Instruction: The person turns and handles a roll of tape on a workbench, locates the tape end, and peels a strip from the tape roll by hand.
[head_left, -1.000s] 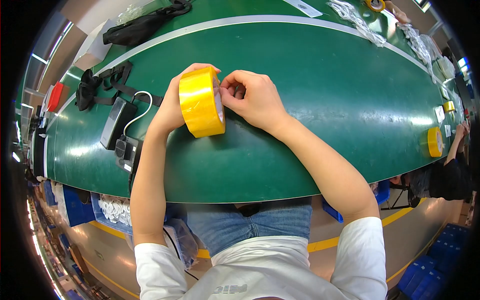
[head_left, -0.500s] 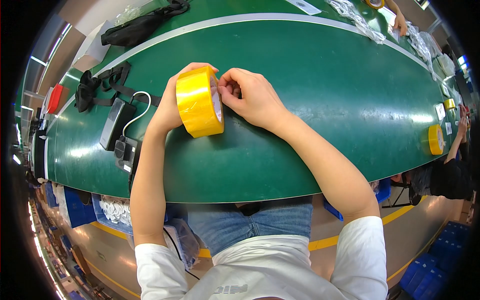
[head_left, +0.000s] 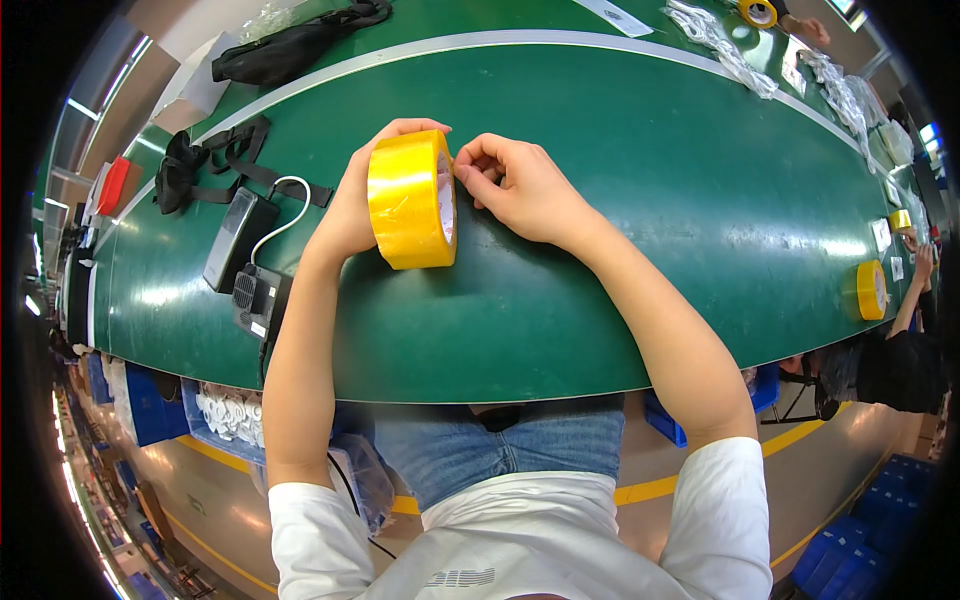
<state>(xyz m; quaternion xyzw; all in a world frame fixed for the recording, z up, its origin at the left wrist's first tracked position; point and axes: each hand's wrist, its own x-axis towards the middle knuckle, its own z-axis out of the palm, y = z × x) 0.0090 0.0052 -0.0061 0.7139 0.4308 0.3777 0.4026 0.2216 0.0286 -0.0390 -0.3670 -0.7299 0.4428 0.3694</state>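
A large roll of yellow packing tape [head_left: 410, 205] stands on edge above the green table, its white cardboard core facing right. My left hand [head_left: 358, 205] grips it from the left and behind, with the fingers mostly hidden by the roll. Close to the roll's right rim, my right hand [head_left: 515, 185] has its thumb and index finger pinched together. Whatever sits between those fingertips is too small to make out.
On the left lie a black power bank [head_left: 240, 238] with a white cable, a black device [head_left: 262, 300] and black straps [head_left: 228, 160]. Another tape roll [head_left: 871, 290] stands at the right edge, near a co-worker's arm [head_left: 915, 290]. Bagged white cables [head_left: 725, 50] lie at the back.
The tape roll and both hands have shifted slightly right in view, and the roll has turned a little. My right hand's fingertips sit slightly further from the core. A co-worker's hand at top right has moved.
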